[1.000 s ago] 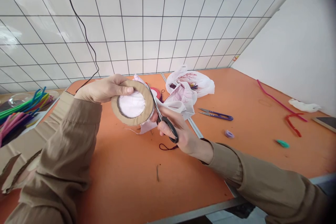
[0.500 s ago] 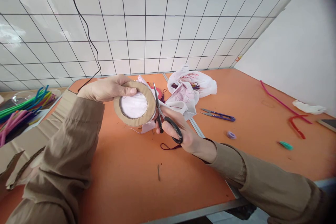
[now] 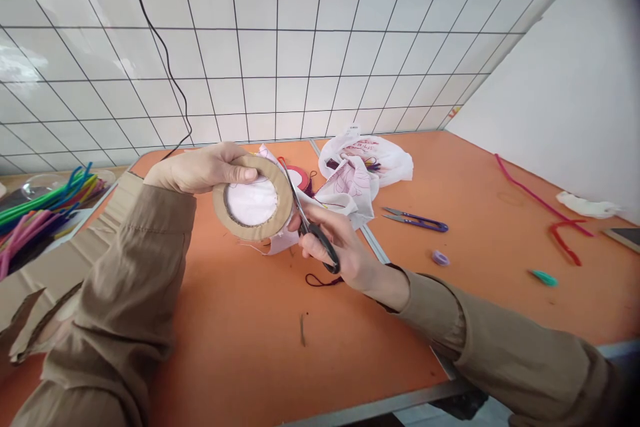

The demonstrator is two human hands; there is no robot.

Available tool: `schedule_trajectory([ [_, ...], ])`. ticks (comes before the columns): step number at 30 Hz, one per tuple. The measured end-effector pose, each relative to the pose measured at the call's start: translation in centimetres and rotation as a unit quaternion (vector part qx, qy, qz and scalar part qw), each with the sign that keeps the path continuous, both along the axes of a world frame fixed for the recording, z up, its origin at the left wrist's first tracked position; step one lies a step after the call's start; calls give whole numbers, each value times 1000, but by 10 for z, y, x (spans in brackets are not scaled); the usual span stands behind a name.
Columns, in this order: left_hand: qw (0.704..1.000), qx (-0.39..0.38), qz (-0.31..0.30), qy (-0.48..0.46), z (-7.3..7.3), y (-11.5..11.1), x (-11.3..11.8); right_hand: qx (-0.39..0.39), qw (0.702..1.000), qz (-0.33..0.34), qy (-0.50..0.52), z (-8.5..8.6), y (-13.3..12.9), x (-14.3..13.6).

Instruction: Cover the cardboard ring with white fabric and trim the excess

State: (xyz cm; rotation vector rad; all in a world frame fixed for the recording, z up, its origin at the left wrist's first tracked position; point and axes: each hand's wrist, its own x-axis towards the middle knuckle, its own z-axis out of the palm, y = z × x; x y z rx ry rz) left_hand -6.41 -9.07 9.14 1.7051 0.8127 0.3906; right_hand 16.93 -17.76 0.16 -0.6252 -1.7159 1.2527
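in the head view, the left hand (image 3: 205,170) is gripping a cardboard ring (image 3: 285,205) by its upper left part, thumb pressing its front, and holding it over the orange table (image 3: 240,347). white fabric (image 3: 253,201) is showing through the ring's opening. the right hand (image 3: 353,250) is grasping black-handled scissors (image 3: 312,227), whose blades are pointing up along the ring's right edge. purple snips (image 3: 419,221) are lying farther right.
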Motion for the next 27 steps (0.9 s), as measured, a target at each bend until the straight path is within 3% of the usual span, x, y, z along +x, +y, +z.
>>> schedule_trajectory([
  [9, 1000, -11, -22, 4, 1, -1, 1, 33, 998, 44, -16, 3, 1, 3],
  [18, 1000, -14, -20, -1, -1, 0, 4, 40, 999, 8, -5, 9, -3, 1],
  [27, 1000, -5, 8, 9, -3, 4, -5, 15, 999, -29, -22, 1, -2, -1],
])
